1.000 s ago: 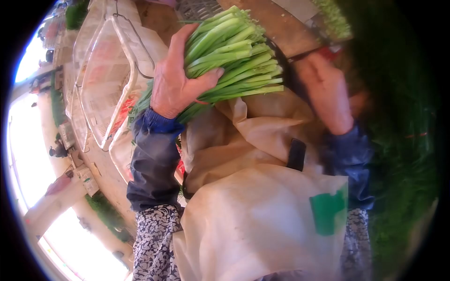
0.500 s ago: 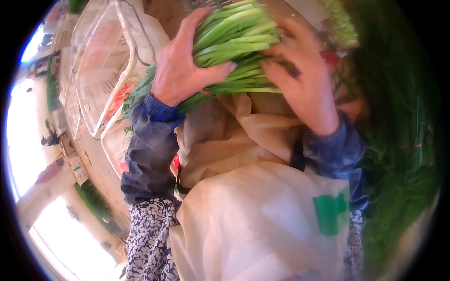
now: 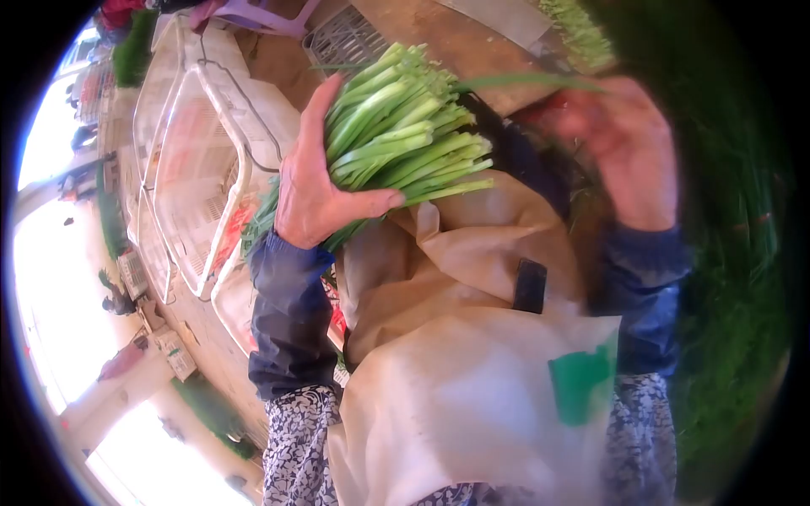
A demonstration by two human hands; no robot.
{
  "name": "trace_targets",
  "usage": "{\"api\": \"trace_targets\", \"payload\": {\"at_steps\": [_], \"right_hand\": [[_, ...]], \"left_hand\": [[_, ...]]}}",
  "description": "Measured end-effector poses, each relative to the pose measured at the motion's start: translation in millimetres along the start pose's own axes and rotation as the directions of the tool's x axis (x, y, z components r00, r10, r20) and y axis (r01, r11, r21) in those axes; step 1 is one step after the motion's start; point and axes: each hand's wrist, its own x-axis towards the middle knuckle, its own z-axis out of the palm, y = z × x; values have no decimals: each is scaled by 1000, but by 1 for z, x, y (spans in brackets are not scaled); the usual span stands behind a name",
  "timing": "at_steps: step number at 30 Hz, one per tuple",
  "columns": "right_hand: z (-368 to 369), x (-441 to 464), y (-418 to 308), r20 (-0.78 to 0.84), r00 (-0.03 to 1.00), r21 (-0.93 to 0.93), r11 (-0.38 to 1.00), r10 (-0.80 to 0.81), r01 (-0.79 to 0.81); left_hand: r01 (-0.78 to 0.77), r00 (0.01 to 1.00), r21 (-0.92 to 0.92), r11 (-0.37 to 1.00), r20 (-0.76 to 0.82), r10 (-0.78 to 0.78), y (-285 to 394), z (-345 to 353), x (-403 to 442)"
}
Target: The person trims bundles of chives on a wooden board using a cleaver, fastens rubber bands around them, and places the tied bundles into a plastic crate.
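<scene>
My left hand point(image 3: 325, 181) is closed round a thick bunch of chives point(image 3: 405, 139), its thumb across the stalks. Their pale cut ends point up and right, and the dark leaf ends hang out past my wrist on the left. Off to the right, my right hand point(image 3: 629, 152) is apart from the bunch, its fingers curled and blurred. A single long green chive stalk point(image 3: 519, 80) stretches from near the cut ends to this hand, apparently gripped by it. Beneath the bunch, a tan apron point(image 3: 481, 219) covers my lap.
White plastic crates point(image 3: 198, 169) stand on the left, with red printed material in them. A grey slatted crate point(image 3: 346, 38) and a purple stool point(image 3: 270, 13) are at the top. A large heap of greens point(image 3: 734, 278) lies along the right, and more cut stalks point(image 3: 582, 34) are at upper right.
My right hand has come away from the bunch and moved right, with a lone stalk trailing at it. My left hand still holds the bunch, now lower in view.
</scene>
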Motion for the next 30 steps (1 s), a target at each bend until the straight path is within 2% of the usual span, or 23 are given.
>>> {"api": "trace_targets", "payload": {"at_steps": [1,2,3,4,5,6,7,8,9,11,12,13,15,17,18,20,22,23,24,25,27,28,30], "right_hand": [[-23,-6,-10,35,999,69,998,5,-7],[-43,-12,-14,-204,978,-273,956,53,-109],[-61,-19,-11,-436,900,-543,792,15,-277],[-81,-27,1,-442,897,-539,795,13,-277],[-101,-35,19,-254,942,-948,249,-217,-198],[-111,-39,28,30,962,-899,-427,-272,-92],[-103,-37,29,23,958,-900,-423,-286,-105],[-83,-36,32,-24,961,-993,-102,-275,-54],[-63,-34,36,-63,967,-972,234,-248,-3],[-31,-28,41,-131,969,-832,555,-209,8],[-18,-25,46,-148,971,-765,644,-187,7],[-7,-22,46,-73,980,-772,633,-184,61],[13,-15,49,28,985,-739,660,-170,134],[15,-7,53,68,976,-754,631,-205,185],[17,-3,55,109,966,-765,601,-235,232],[23,0,51,86,971,-754,623,-222,209],[23,2,50,50,976,-745,643,-210,177],[20,7,50,146,917,-880,375,-372,292],[16,14,52,281,827,-933,62,-486,354],[7,22,55,286,825,-933,57,-487,357],[-20,42,69,241,841,-963,-230,-485,143],[-33,51,75,248,835,-961,-236,-492,146],[-54,68,84,225,883,-917,-395,-411,50]], "left_hand": [[-5,1000,1,1000,6,5,-1,1,1],[-8,1000,-18,1000,-1,8,-1,2,0],[-9,1000,-37,999,-7,9,0,4,0],[-7,1000,-27,1000,-8,7,2,5,-1],[-15,1000,-24,1000,6,15,4,6,-2],[22,999,21,1000,-35,-21,5,7,-4],[61,995,66,996,-83,-55,6,8,-7],[45,993,192,980,-118,-22,4,9,-12],[42,994,200,979,-108,-20,-2,12,-20],[-6,982,361,933,-174,73,-10,16,-32],[-22,977,431,902,-183,111,-11,17,-36],[-33,970,498,866,-192,148,-12,19,-39],[-67,976,469,880,-154,157,-7,19,-38],[-81,980,449,890,-128,154,2,19,-35],[-56,991,512,857,-78,111,10,17,-31],[-38,997,575,818,-32,69,11,17,-30],[-127,977,670,731,-43,209,3,19,-33],[-155,966,700,697,-42,257,3,19,-33],[-116,974,694,710,-61,219,8,19,-31],[-94,977,678,729,-79,199,13,17,-27],[-49,981,643,764,-114,158,23,12,-19],[-59,990,563,824,-75,123,28,5,-13],[3,992,506,862,-113,63,18,-9,2]]}}
